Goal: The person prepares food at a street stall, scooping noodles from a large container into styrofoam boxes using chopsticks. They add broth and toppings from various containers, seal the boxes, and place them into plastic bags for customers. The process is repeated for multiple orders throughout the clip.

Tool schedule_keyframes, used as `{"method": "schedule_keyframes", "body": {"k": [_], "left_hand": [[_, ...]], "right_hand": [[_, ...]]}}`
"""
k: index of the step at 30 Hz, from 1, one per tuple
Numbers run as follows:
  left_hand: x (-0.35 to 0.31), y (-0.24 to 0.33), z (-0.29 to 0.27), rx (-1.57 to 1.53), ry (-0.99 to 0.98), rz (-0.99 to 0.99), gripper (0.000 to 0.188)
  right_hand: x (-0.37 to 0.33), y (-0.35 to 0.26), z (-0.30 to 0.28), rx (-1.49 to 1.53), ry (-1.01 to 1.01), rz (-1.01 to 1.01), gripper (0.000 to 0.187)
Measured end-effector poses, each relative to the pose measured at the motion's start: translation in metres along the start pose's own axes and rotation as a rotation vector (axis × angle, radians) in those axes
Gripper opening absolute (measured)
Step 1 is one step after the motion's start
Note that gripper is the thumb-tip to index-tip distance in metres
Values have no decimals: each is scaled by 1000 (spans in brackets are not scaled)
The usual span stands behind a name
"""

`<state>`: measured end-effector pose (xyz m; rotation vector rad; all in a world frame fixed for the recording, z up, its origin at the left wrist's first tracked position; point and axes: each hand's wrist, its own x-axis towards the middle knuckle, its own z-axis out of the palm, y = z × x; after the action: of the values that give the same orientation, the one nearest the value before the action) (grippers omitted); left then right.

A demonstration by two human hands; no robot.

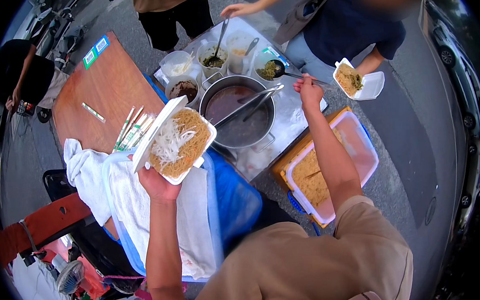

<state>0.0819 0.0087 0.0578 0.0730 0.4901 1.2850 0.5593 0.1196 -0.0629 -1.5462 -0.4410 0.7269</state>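
My left hand point(161, 184) holds an open white foam takeaway box point(141, 136) from below. Thin brown noodles point(193, 125) fill it, topped with pale white shreds point(169, 141). My right hand point(310, 95) is closed round the handle of a dark ladle point(280, 68). Its bowl sits at a white tub of chopped green topping point(269, 70). Between my hands stands a large metal pot point(267, 114) of brown liquid, with metal tongs point(242, 109) lying across its rim.
Tubs of dark sauce point(183, 89), greens point(210, 56) and white shreds point(177, 63) stand behind the pot. At right, a co-worker or customer point(332, 27) holds another noodle box point(370, 86) and touches a ladle handle. A noodle bin point(367, 151) sits by my right arm; wrapped chopsticks point(135, 127) lie left.
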Motion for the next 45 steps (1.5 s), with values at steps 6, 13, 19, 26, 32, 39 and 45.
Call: {"method": "schedule_keyframes", "body": {"k": [6, 13, 19, 26, 32, 39, 45], "left_hand": [[44, -20, 9, -24, -79, -44, 77], [71, -36, 21, -91, -187, -59, 90], [74, -42, 19, -133, -242, -88, 98], [63, -36, 16, -115, -208, -68, 97], [63, -27, 11, -128, -202, -55, 93], [57, -12, 6, -152, -161, -35, 82], [31, 10, -8, -121, -120, 33, 80]], "right_hand": [[-18, -50, -8, 1, -64, -126, 30], [-115, -150, -4, -35, -311, -216, 31], [-211, -176, 21, -81, -607, -430, 25], [-242, -164, 33, -384, -856, -1307, 21], [-246, -150, 47, 51, -644, -509, 25], [-199, -156, 56, 303, -489, 54, 29], [-144, -111, 117, 303, -444, 51, 23]]}}
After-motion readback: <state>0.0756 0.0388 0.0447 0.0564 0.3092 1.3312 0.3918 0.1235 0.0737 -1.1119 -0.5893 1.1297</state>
